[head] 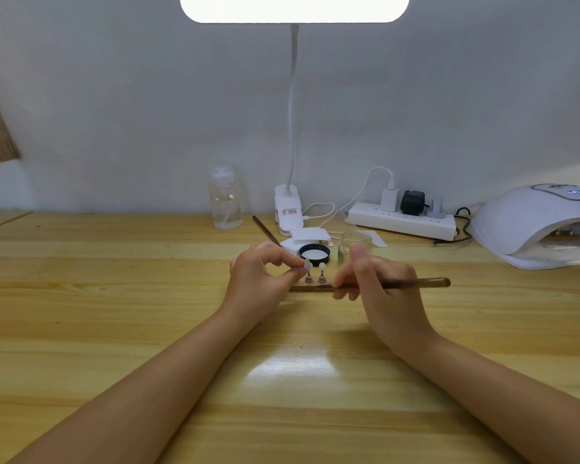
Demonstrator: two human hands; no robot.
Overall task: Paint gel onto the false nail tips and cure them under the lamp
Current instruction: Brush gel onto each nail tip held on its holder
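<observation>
The brush [412, 283] lies almost level, its long axis running across the table [114, 296] from side to side, the butt end pointing out to the person's right and the working end hidden behind the curled fingers of the right hand [375, 283], which grips it just to the right of the nail stand [315, 287]. That stand is a thin strip lying flat on the table, also lengthwise from side to side, and two small metal holders rise upright from it, each carrying a pale false nail tip that points upward. The left hand [258, 279], just to the left of the stand, pinches the left nail tip [307, 262] between thumb and forefinger; the right nail tip [322, 266] stands free close beside it. Just behind the stand sits an open black-rimmed gel jar [314, 253] with white contents showing. To the right of the jar, behind the right hand, is a shallow clear glass dish [357, 238]; what it holds cannot be made out. Behind the jar lies a stack of white pads [307, 236], and a second dark tool [266, 230] slants away to the rear left. Farther behind the stand, by the wall, stand a clear bottle [225, 199] part-filled with clear liquid, a clip-on desk lamp [288, 209] and a power strip [402, 222]. Well to the right of the stand sits the white curing lamp [536, 222], its opening facing the front of the table.
</observation>
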